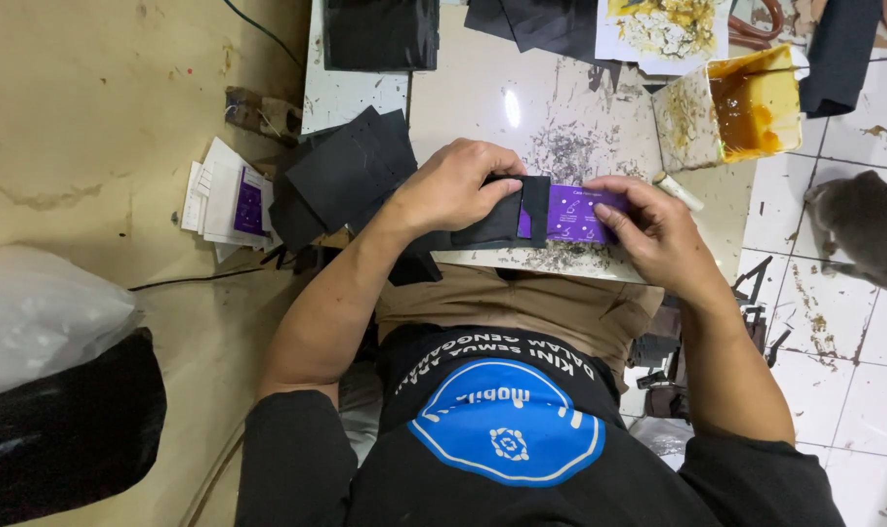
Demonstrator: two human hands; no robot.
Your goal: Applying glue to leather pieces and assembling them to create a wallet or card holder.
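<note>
Black stack: matte cut pieces [351,171] fanned at the counter's [463,107] left edge; could slide off
Left hand [453,185]: pinching the black folded sleeve [502,220]; soft, flat
Purple card [575,215]: glossy, stiff, half inside the sleeve; may buckle if forced
Right hand [658,229]: gripping the card's end
Glue tub [741,102]: open, sticky amber; smear risk
</note>
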